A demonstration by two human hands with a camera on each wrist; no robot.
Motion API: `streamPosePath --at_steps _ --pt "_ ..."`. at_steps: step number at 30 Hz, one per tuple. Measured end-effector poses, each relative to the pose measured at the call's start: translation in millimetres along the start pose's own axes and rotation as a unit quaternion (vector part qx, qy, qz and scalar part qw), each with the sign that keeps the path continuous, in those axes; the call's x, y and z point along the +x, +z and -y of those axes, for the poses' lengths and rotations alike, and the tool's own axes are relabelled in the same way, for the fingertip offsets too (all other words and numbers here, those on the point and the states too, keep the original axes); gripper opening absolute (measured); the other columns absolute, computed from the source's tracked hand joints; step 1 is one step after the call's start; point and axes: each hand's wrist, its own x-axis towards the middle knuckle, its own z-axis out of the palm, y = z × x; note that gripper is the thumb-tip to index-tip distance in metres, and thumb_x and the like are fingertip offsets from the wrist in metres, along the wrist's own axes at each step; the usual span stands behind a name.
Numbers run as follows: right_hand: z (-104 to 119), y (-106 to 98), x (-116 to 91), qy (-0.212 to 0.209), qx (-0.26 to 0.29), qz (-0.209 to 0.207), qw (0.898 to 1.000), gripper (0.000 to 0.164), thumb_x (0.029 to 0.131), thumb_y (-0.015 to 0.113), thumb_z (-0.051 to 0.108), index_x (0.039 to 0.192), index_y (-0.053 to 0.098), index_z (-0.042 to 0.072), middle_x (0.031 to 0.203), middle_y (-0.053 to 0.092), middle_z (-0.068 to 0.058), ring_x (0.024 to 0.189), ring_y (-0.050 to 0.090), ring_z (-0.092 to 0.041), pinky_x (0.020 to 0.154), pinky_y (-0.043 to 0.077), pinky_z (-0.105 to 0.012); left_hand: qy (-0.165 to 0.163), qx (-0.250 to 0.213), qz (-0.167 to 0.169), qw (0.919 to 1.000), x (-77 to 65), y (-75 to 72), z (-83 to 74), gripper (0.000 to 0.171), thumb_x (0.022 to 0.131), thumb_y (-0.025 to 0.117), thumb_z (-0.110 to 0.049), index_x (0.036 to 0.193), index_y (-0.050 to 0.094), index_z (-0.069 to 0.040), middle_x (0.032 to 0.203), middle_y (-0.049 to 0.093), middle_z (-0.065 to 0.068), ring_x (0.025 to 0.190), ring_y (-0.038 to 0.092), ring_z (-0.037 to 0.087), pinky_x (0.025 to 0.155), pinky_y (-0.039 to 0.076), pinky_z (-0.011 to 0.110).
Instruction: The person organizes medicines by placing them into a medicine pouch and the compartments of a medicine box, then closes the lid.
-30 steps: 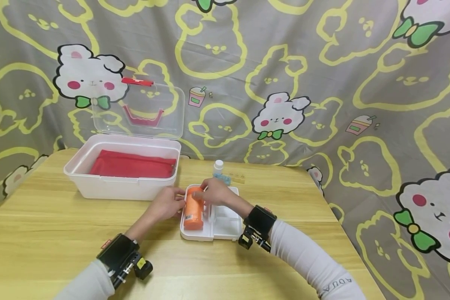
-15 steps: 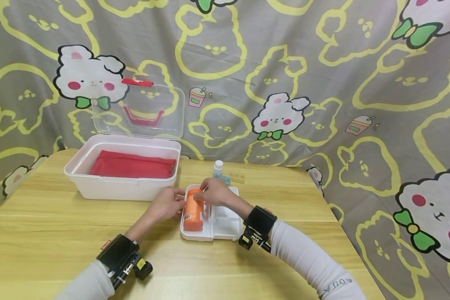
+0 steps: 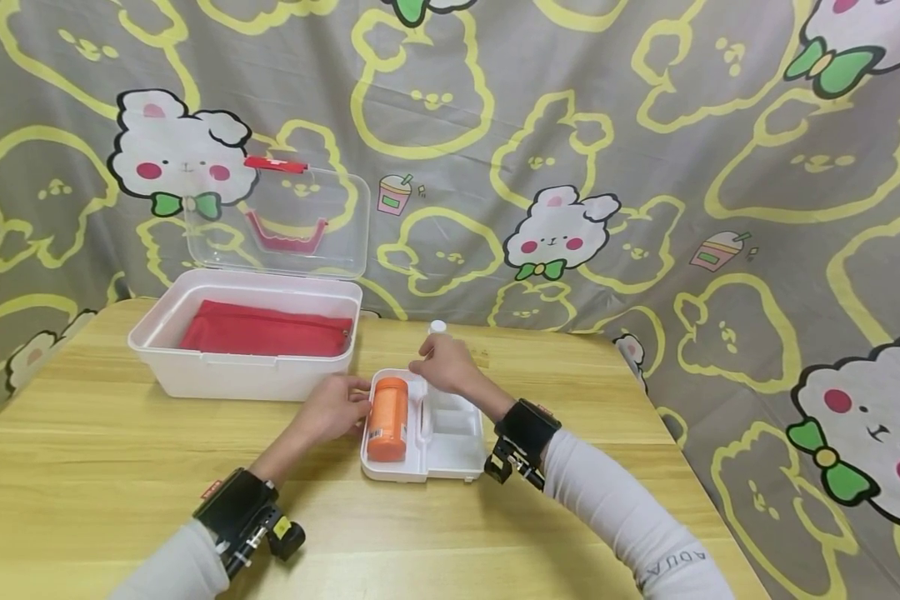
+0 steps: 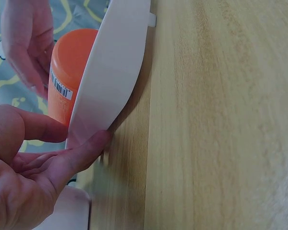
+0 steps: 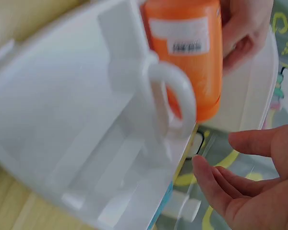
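A white divided tray [image 3: 456, 457] with a raised central handle [image 5: 180, 91] lies on the table. On its left side rests an orange bottle [image 3: 387, 421] with a barcode label, lying lengthwise. My left hand [image 3: 333, 407] holds the tray's left edge, thumb against the outer wall and index finger at the rim. Over the tray's far edge is my right hand [image 3: 448, 364]; in the right wrist view its thumb and fingers are apart with nothing between them. Just beyond it stands a small white-capped bottle [image 3: 437, 327], its body mostly hidden by the hand.
A white storage box [image 3: 240, 377] stands at the back left, its clear lid [image 3: 337, 225] raised. Inside lies a red zip pouch [image 3: 266, 329]. A translucent yellow piece [image 3: 483, 357] lies right of my right hand; a blue edge [image 5: 167, 196] shows beyond the tray. A patterned curtain hangs behind.
My right hand has let go of the orange bottle and moved up and right, toward the small white-capped bottle. The orange bottle shifted slightly toward me earlier. My left hand stays put.
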Motion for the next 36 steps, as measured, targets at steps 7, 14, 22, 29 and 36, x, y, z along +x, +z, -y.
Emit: streamPosePath --at_steps 7,14,22,29,36 --pt "-28 -6 15 -0.002 -0.019 -0.066 0.998 0.029 0.089 0.067 0.016 0.110 0.069 -0.004 0.103 0.074 -0.017 0.097 0.069 -0.032 0.087 0.056 -0.041 -0.002 -0.005 -0.001 1.0000 -0.4 0.1 -0.6 0.039 0.092 0.060 0.000 0.129 0.059 0.014 0.118 0.069 0.031 0.085 0.076 0.026 0.063 0.064 0.034" --pt "-54 -7 22 0.011 -0.023 -0.110 0.994 0.024 0.089 0.067 0.014 0.104 0.071 -0.004 0.102 0.075 -0.018 0.096 0.069 -0.035 0.085 0.056 -0.044 -0.001 -0.009 0.001 1.0000 0.2 0.2 0.4 0.040 0.092 0.060 0.000 0.129 0.059 0.014 0.119 0.069 0.031 0.083 0.076 0.026 0.063 0.064 0.034" --pt "-73 -1 26 0.033 0.008 -0.137 0.990 0.024 0.086 0.070 0.014 0.103 0.073 -0.003 0.099 0.074 -0.017 0.093 0.068 -0.033 0.079 0.058 -0.042 -0.003 -0.009 0.001 1.0000 1.6 0.4 1.5 0.039 0.092 0.061 -0.001 0.128 0.060 0.013 0.119 0.069 0.030 0.083 0.076 0.025 0.063 0.064 0.034" --pt "-74 8 30 0.046 0.022 -0.133 0.990 0.026 0.084 0.075 0.013 0.106 0.076 0.000 0.103 0.075 -0.015 0.099 0.067 -0.031 0.083 0.057 -0.041 0.008 -0.006 0.002 0.9999 1.9 1.4 2.2 0.039 0.091 0.061 0.000 0.127 0.060 0.014 0.115 0.070 0.030 0.080 0.076 0.026 0.062 0.064 0.034" --pt "-70 12 35 0.045 0.005 -0.131 0.990 0.024 0.080 0.078 0.011 0.102 0.078 0.001 0.101 0.076 -0.013 0.099 0.067 -0.029 0.085 0.055 -0.041 0.000 -0.014 0.002 0.9999 0.6 0.3 1.7 0.040 0.091 0.061 0.000 0.128 0.059 0.014 0.116 0.069 0.031 0.084 0.076 0.028 0.063 0.064 0.034"
